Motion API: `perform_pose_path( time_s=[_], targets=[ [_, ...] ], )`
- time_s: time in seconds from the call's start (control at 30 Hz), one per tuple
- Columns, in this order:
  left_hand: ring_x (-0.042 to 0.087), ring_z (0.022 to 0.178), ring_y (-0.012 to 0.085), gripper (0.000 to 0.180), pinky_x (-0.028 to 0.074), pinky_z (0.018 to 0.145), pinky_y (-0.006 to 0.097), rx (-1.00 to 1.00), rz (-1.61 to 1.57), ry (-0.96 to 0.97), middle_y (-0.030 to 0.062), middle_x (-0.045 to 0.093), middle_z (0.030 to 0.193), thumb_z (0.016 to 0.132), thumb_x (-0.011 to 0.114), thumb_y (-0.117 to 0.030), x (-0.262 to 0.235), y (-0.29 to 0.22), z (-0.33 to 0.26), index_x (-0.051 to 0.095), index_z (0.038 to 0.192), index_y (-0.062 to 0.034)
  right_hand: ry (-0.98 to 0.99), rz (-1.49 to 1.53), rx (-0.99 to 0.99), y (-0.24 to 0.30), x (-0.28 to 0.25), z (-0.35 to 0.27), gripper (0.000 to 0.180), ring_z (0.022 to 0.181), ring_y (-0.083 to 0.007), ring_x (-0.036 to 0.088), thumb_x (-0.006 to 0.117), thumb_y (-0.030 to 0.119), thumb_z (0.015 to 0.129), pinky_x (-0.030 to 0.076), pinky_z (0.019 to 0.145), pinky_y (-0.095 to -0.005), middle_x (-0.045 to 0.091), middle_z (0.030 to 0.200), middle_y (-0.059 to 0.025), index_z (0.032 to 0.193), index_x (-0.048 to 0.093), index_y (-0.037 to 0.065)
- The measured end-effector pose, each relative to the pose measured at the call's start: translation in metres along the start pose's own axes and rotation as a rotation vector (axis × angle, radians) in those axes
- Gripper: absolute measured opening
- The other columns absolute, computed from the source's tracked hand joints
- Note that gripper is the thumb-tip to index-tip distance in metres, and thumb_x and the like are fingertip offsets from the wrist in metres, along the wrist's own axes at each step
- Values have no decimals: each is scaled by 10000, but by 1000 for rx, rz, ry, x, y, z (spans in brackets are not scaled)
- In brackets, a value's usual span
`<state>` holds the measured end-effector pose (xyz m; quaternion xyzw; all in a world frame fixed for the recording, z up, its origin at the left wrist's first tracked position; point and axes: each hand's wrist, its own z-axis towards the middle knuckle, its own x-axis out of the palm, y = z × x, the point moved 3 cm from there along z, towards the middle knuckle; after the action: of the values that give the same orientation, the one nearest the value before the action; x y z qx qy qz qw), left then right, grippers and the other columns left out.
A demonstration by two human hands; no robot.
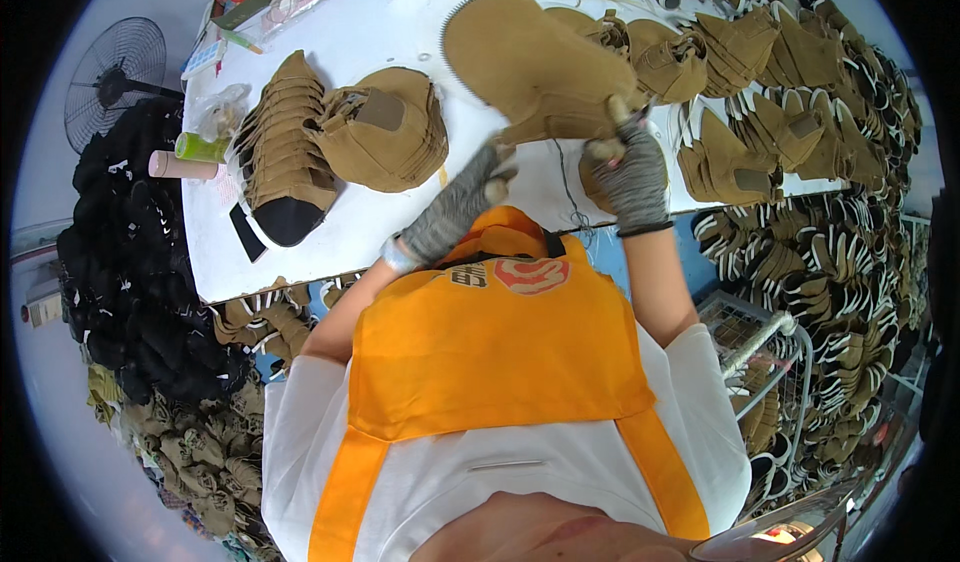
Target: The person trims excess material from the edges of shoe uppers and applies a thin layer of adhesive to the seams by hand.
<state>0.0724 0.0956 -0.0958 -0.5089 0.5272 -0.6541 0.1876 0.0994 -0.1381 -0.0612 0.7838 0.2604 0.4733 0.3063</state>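
A brown shoe upper (535, 57) with a white zigzag-stitched edge is raised over the white table, tilted up to the left. My left hand (455, 207), in a grey knit fingerless glove, is closed at its lower left edge. My right hand (632, 177), gloved the same way, pinches its lower right end. A small dark object shows by the right thumb, too small to name. Partly hidden under the right hand lies another brown piece. Left of the hands are a stack of brown uppers (380, 127) and a fanned row of brown pieces (290, 132) with a black front.
Piles of brown uppers (730, 157) crowd the table's right side. A green roll (200, 148) and a pink roll (182, 166) lie at the left edge. A fan (115, 77) stands beyond. Black pieces (140, 262) heap at left; a wire cart (770, 352) stands at right.
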Motion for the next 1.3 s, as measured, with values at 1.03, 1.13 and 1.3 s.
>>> perform_pose_path(
  time_s=[1.03,1.13,1.3],
  targets=[
    [559,1013,139,499,509,849,255,191,-190,-511,58,551,1146,846,683,-148,10,-40,30,452,1275,-40,136,-145,1,-43,33,-50,362,552,-35,400,689,196,850,374,459,-169,521,794,43,1157,529,89],
    [536,1043,166,505,480,891,284,284,39,-508,89,524,1162,830,695,-110,10,-36,34,437,1249,2,-25,-106,39,-49,21,-49,291,544,-38,393,686,197,852,365,443,-179,522,797,38,1090,552,97],
    [517,1069,182,577,454,901,292,433,315,-497,112,518,1165,802,731,-147,25,-43,32,425,1258,29,-40,-37,61,-58,3,-43,177,493,-44,359,659,179,875,320,431,-196,445,705,61,990,528,146]
  ],
)
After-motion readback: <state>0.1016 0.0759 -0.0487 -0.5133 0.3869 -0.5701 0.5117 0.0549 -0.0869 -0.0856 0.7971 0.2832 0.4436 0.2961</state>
